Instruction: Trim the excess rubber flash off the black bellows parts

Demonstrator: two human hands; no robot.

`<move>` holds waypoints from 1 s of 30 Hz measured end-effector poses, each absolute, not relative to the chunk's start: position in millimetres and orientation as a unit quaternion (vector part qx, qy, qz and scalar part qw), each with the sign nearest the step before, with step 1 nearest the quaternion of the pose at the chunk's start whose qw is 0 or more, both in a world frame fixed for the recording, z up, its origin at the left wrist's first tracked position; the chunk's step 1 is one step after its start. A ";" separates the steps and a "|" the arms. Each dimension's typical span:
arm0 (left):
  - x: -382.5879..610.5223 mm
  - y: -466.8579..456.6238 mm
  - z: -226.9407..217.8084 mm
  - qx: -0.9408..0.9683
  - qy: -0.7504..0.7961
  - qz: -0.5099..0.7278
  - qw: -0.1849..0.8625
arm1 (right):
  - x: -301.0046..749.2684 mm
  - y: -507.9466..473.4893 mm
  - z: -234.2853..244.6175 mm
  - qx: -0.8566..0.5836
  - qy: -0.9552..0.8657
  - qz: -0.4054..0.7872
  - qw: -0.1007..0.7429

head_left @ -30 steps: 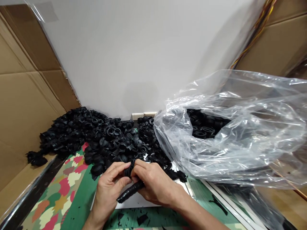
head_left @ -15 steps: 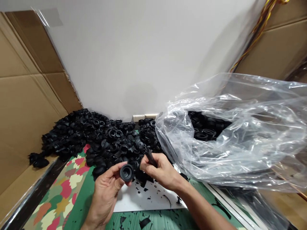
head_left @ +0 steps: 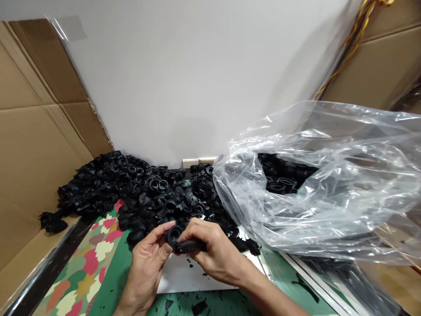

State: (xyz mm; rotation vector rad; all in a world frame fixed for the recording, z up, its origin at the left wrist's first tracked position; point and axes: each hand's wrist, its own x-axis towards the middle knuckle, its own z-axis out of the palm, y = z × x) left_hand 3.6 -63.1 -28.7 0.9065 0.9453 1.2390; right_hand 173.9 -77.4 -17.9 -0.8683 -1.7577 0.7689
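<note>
Between the thumb and fingers of my left hand (head_left: 144,263) is a round black rubber part (head_left: 171,234), its hollow, ringed end turned toward me. My right hand (head_left: 215,250) is closed round a dark, stick-like tool (head_left: 190,246) that now lies nearly level against the rubber part's right side. The tool's working tip cannot be made out. Both hands are over a white board (head_left: 177,276) strewn with small black scraps. Just beyond them spreads a big heap of black ribbed rubber parts (head_left: 154,188), many with ragged edges.
A clear plastic bag (head_left: 329,210) with more black rubber parts inside lies open on the right. Cardboard (head_left: 36,131) stands at the left, and a pale wall (head_left: 197,79) rises behind. The green surface (head_left: 184,303) and patterned sheet (head_left: 82,267) carry the work area.
My right hand has moved left and turned, bringing the stick-like tool from upright to nearly level against the rubber part. My left hand has barely moved.
</note>
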 end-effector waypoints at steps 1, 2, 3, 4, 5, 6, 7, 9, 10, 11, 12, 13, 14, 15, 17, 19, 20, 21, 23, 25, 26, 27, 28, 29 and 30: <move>3.8 -62.3 -29.3 0.396 0.414 0.541 0.616 | 173.4 -77.9 -19.6 -0.363 -0.739 0.294 0.486; 4.1 -61.7 -29.8 0.400 0.418 0.539 0.612 | 173.1 -78.4 -21.1 -0.370 -0.751 0.272 0.474; 4.5 -61.4 -30.1 0.405 0.421 0.536 0.609 | 173.1 -79.1 -22.2 -0.379 -0.764 0.251 0.458; 5.0 -61.3 -30.2 0.414 0.424 0.531 0.605 | 173.2 -79.7 -23.0 -0.389 -0.777 0.230 0.438; 5.5 -61.4 -30.3 0.424 0.427 0.526 0.600 | 173.1 -80.4 -23.4 -0.400 -0.790 0.206 0.417; 6.1 -61.6 -30.2 0.436 0.430 0.523 0.592 | 172.8 -81.0 -23.6 -0.410 -0.802 0.182 0.395; 6.7 -61.9 -30.1 0.449 0.436 0.523 0.579 | 172.0 -81.7 -23.5 -0.419 -0.812 0.159 0.375; 8.1 -62.2 -29.8 0.472 0.446 0.531 0.544 | 168.8 -82.9 -23.5 -0.438 -0.823 0.128 0.339; 8.7 -62.2 -29.6 0.478 0.450 0.538 0.528 | 166.5 -83.4 -23.8 -0.449 -0.822 0.120 0.327; 9.2 -62.2 -29.3 0.480 0.453 0.543 0.518 | 163.9 -83.7 -24.5 -0.463 -0.818 0.118 0.320; 9.5 -62.3 -28.9 0.479 0.455 0.546 0.516 | 161.5 -83.6 -25.6 -0.481 -0.809 0.119 0.318; 9.7 -62.5 -28.5 0.473 0.453 0.546 0.522 | 159.6 -83.0 -27.0 -0.501 -0.794 0.123 0.320; 9.5 -62.9 -28.0 0.464 0.451 0.542 0.536 | 158.6 -81.8 -28.4 -0.525 -0.775 0.127 0.328; 9.2 -63.5 -27.5 0.454 0.446 0.538 0.553 | 158.8 -80.0 -29.7 -0.548 -0.752 0.134 0.341; 8.0 -65.2 -26.4 0.433 0.433 0.529 0.587 | 163.3 -74.6 -31.0 -0.586 -0.696 0.156 0.386; 6.6 -66.7 -25.3 0.416 0.419 0.523 0.615 | 171.7 -68.2 -29.5 -0.602 -0.631 0.203 0.445; 6.0 -67.0 -24.8 0.408 0.415 0.522 0.624 | 176.3 -65.3 -27.9 -0.599 -0.600 0.238 0.474; 5.4 -67.1 -24.3 0.400 0.411 0.521 0.632 | 180.7 -62.8 -25.8 -0.590 -0.573 0.276 0.498; 4.7 -66.2 -23.6 0.385 0.408 0.519 0.645 | 187.0 -59.6 -21.6 -0.557 -0.537 0.344 0.532; 4.2 -64.6 -23.2 0.370 0.407 0.519 0.654 | 189.4 -58.8 -18.2 -0.524 -0.526 0.386 0.547; 4.0 -63.8 -23.1 0.364 0.407 0.519 0.658 | 189.3 -59.1 -17.1 -0.512 -0.525 0.399 0.550; 4.0 -63.1 -23.0 0.358 0.406 0.519 0.661 | 188.5 -59.9 -16.3 -0.504 -0.526 0.408 0.551; 4.0 -62.6 -23.0 0.354 0.406 0.518 0.664 | 187.4 -61.1 -15.7 -0.496 -0.528 0.416 0.550; 4.1 -62.3 -23.0 0.351 0.406 0.518 0.667 | 186.1 -62.6 -15.3 -0.488 -0.532 0.423 0.548; 4.2 -62.2 -23.0 0.349 0.405 0.517 0.668 | 184.6 -64.3 -14.9 -0.478 -0.538 0.430 0.546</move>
